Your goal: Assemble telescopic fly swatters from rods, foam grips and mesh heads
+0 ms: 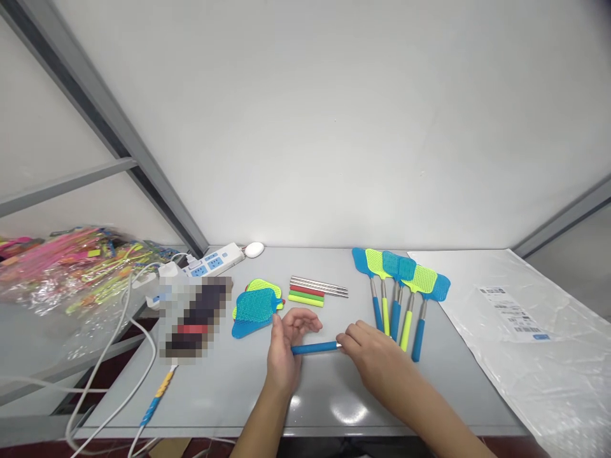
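Swatter heads (255, 310): perforated plastic mesh, matt. Rods (319, 287): polished metal. Table (248, 394): smooth, glossy grey; bag (534, 331): clear crinkled plastic film.

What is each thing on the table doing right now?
blue handle: held at both ends
left hand: gripping the handle
right hand: pinching its metal end
finished swatters: assembled, lying side by side
loose swatter heads: stacked, unattached
metal rods: lying bare
power strip: plugged into

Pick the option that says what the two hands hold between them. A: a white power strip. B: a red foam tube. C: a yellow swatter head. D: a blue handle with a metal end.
D: the left hand and right hand grip opposite ends of the blue handle, with a bit of metal showing at the right hand's fingertips.
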Motion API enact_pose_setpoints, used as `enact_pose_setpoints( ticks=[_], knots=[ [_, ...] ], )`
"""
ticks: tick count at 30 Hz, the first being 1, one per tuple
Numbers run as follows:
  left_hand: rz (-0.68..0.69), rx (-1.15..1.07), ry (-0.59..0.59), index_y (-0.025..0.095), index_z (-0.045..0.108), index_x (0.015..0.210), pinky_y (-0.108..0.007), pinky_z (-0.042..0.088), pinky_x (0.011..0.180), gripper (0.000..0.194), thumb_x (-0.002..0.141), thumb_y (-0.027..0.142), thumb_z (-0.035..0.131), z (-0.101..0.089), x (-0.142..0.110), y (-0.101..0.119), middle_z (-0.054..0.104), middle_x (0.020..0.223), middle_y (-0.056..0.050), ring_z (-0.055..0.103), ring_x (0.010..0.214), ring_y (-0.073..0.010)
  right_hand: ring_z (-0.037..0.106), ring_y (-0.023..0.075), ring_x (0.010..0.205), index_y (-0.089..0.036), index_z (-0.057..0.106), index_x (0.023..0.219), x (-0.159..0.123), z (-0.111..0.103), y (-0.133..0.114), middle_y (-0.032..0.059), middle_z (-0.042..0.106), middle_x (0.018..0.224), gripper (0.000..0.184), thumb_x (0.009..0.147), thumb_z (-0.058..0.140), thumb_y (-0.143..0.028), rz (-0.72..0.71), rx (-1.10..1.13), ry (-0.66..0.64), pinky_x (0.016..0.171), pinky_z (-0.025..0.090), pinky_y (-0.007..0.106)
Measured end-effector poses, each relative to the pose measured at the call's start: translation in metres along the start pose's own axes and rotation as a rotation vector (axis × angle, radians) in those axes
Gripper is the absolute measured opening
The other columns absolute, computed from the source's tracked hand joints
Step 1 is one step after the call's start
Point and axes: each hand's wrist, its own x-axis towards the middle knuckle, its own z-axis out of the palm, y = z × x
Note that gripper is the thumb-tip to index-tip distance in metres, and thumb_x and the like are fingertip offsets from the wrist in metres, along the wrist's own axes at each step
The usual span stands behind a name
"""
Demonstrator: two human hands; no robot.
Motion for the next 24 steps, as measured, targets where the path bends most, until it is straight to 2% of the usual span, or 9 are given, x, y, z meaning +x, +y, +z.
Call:
enact_pose_setpoints(
  ticks=[4, 8, 10, 12, 15, 17, 20, 24],
  knots=[
    [-0.027, 0.088, -0.029, 0.015, 0.066, 0.085, -0.028, 0.043, 0.066, 0.064, 0.094, 0.063, 0.025, 0.001, -0.001, -0.006, 0.062, 0.073, -0.007, 0.054, 0.070, -0.0170, 0.052, 0.0178, 0.066, -0.019, 0.058, 0.080, 0.004, -0.002, -0.009, 0.0019, 0.057, 0.074, 0.020, 0.074, 0.059, 0.001, -0.062, -0.116, 0.032, 0.059, 0.037, 0.030],
    [-0.043, 0.242, -0.008, 0.015, 0.064, 0.087, -0.027, 0.045, 0.066, 0.057, 0.095, 0.060, 0.029, -0.001, 0.001, -0.005, 0.063, 0.077, -0.007, 0.056, 0.070, -0.0169, 0.053, 0.0179, 0.067, -0.018, 0.059, 0.083, 0.008, 0.002, -0.012, 0.0017, 0.058, 0.075, 0.020, 0.074, 0.061, 0.000, -0.091, -0.153, 0.053, 0.061, 0.038, 0.029],
    [-0.063, 0.427, 0.018, 0.016, 0.063, 0.089, -0.026, 0.044, 0.062, 0.047, 0.094, 0.056, 0.037, -0.003, 0.002, -0.003, 0.063, 0.079, -0.005, 0.055, 0.067, -0.0157, 0.054, 0.0178, 0.070, -0.017, 0.061, 0.088, 0.009, 0.007, -0.011, 0.0015, 0.059, 0.077, 0.020, 0.076, 0.063, -0.001, -0.094, -0.135, 0.048, 0.063, 0.038, 0.029],
    [-0.071, 0.620, 0.046, 0.018, 0.062, 0.087, -0.024, 0.039, 0.057, 0.038, 0.092, 0.052, 0.047, -0.005, 0.001, -0.001, 0.060, 0.072, -0.002, 0.051, 0.061, -0.0140, 0.056, 0.0186, 0.074, -0.018, 0.061, 0.091, 0.008, 0.012, -0.008, 0.0017, 0.061, 0.079, 0.016, 0.080, 0.066, -0.008, -0.067, -0.102, 0.040, 0.066, 0.038, 0.030],
    [-0.013, 0.865, 0.081, 0.019, 0.063, 0.081, -0.023, 0.031, 0.053, 0.033, 0.089, 0.049, 0.053, -0.012, -0.001, 0.004, 0.047, 0.057, 0.003, 0.041, 0.054, -0.0120, 0.057, 0.0211, 0.074, -0.019, 0.062, 0.084, 0.005, 0.013, -0.001, 0.0020, 0.062, 0.077, 0.008, 0.084, 0.069, -0.023, 0.008, -0.073, 0.000, 0.070, 0.037, 0.033],
    [0.045, 0.964, 0.105, 0.019, 0.063, 0.082, -0.023, 0.029, 0.052, 0.033, 0.089, 0.049, 0.053, -0.018, -0.004, 0.009, 0.044, 0.056, 0.004, 0.038, 0.053, -0.0116, 0.057, 0.0204, 0.070, -0.020, 0.060, 0.077, 0.002, 0.008, 0.002, 0.0013, 0.062, 0.074, 0.012, 0.087, 0.064, -0.024, 0.037, -0.031, -0.049, 0.071, 0.036, 0.034],
    [0.057, 0.937, 0.146, 0.019, 0.063, 0.086, -0.023, 0.032, 0.053, 0.035, 0.090, 0.051, 0.051, -0.025, -0.009, 0.021, 0.046, 0.058, 0.004, 0.042, 0.054, -0.0122, 0.056, 0.0183, 0.068, -0.021, 0.058, 0.078, 0.001, -0.001, 0.000, -0.0001, 0.063, 0.075, 0.015, 0.093, 0.054, -0.019, 0.026, 0.072, -0.110, 0.068, 0.034, 0.032],
    [-0.045, 0.821, 0.141, 0.018, 0.063, 0.088, -0.023, 0.035, 0.052, 0.040, 0.091, 0.054, 0.047, -0.031, -0.015, 0.035, 0.048, 0.056, 0.004, 0.046, 0.054, -0.0133, 0.053, 0.0173, 0.063, -0.021, 0.054, 0.077, 0.005, -0.001, -0.013, -0.0011, 0.061, 0.073, 0.017, 0.092, 0.051, -0.015, -0.045, 0.103, -0.145, 0.063, 0.031, 0.030]
  ],
)
